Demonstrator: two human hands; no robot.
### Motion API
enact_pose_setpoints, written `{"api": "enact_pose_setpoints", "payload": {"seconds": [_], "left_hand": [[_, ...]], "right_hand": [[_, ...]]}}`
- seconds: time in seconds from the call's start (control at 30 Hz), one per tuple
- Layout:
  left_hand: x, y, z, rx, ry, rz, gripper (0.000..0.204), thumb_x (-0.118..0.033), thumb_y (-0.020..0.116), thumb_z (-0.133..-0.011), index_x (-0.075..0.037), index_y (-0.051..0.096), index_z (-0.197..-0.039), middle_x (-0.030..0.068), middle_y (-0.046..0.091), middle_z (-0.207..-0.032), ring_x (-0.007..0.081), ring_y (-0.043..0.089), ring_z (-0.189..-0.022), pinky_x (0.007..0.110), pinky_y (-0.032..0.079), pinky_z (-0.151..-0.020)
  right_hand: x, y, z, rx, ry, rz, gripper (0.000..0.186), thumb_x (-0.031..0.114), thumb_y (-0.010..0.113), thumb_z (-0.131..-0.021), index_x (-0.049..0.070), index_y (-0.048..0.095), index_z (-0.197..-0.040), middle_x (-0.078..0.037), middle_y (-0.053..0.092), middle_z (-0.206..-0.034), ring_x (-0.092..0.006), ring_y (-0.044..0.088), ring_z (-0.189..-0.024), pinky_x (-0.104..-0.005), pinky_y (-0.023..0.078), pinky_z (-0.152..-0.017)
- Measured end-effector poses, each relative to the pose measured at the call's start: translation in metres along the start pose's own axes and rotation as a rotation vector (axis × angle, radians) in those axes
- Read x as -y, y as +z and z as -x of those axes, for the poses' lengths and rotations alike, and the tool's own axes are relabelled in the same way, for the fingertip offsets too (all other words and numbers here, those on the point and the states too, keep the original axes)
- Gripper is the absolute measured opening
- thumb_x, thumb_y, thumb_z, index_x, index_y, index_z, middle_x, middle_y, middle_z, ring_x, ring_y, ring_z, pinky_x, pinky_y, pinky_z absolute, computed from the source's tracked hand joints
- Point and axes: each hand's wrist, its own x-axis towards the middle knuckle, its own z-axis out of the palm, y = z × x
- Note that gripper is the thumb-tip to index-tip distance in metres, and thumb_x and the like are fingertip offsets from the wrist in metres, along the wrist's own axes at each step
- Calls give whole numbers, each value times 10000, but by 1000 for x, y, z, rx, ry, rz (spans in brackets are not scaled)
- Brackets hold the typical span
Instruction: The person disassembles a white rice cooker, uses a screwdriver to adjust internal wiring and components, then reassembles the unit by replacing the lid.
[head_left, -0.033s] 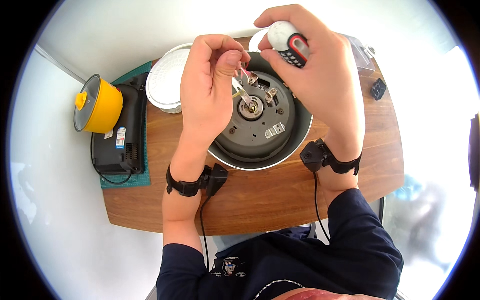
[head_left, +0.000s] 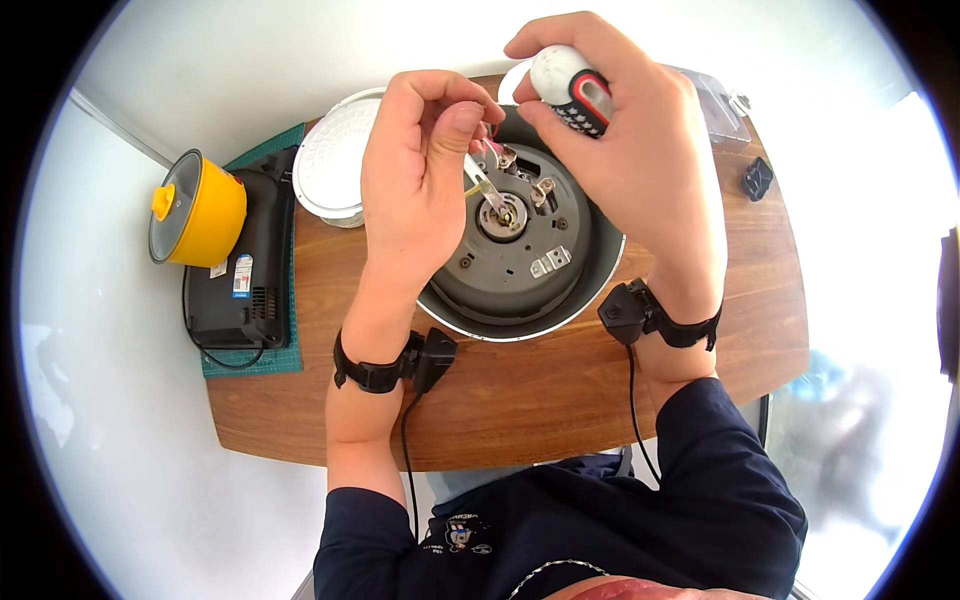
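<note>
My right hand [head_left: 640,140] is closed round the thick white, black and red handle of a screwdriver [head_left: 562,75]; its shaft is hidden. Beside it, my left hand [head_left: 418,170] is curled, thumb against fingers, near thin red and white wires [head_left: 488,150]. Whatever lies in that pinch is hidden. Beneath both hands sits a round grey appliance body [head_left: 600,262] with its inside facing up. A dark metal plate [head_left: 500,270] fills it, bearing a round central part [head_left: 503,217], small brackets and screws. A pale strip [head_left: 480,180] slants from the left hand toward that centre.
A white round lid-like part [head_left: 335,165] lies left of the appliance. Farther left, a yellow pot [head_left: 205,215] stands on a black device [head_left: 240,310] over a green mat [head_left: 290,358]. At right are a clear plastic box [head_left: 720,110] and a small black part [head_left: 757,178].
My right hand and the screwdriver handle have shifted very slightly to the left. The left hand and the appliance stay practically where they were.
</note>
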Motion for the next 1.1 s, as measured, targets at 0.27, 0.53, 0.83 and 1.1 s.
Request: {"api": "enact_pose_setpoints", "payload": {"seconds": [0.27,0.53,0.83,1.1], "left_hand": [[-1,-3,0,3,13,14,105,-67,598,-1056,27,629,-1092,81,731,-974,104,653,-820,238,556,-764],[-6,-1,1,-15,-2,-53,135,-23,593,-1042,38,666,-1138,96,757,-1015,125,708,-886,255,575,-795],[-3,2,-1,-35,-14,-14,171,88,576,-997,42,622,-1155,128,757,-1074,155,730,-935,267,585,-821],[0,1,-1,-26,-13,-14,176,106,619,-963,38,606,-1125,127,751,-1052,153,727,-941,275,589,-831]], "right_hand": [[7,13,3,-51,-28,-91,296,32,779,-841,105,707,-1119,-64,765,-916,-195,766,-845,-282,580,-749],[8,19,3,-116,-25,-45,264,46,771,-849,108,714,-1099,-62,770,-903,-191,772,-838,-284,588,-747],[6,17,3,-104,75,-59,252,58,752,-860,125,723,-1101,-55,778,-893,-173,777,-863,-280,593,-774],[22,3,-3,-22,141,-62,268,55,731,-867,73,688,-1131,-122,757,-906,-265,757,-856,-337,579,-783]]}}
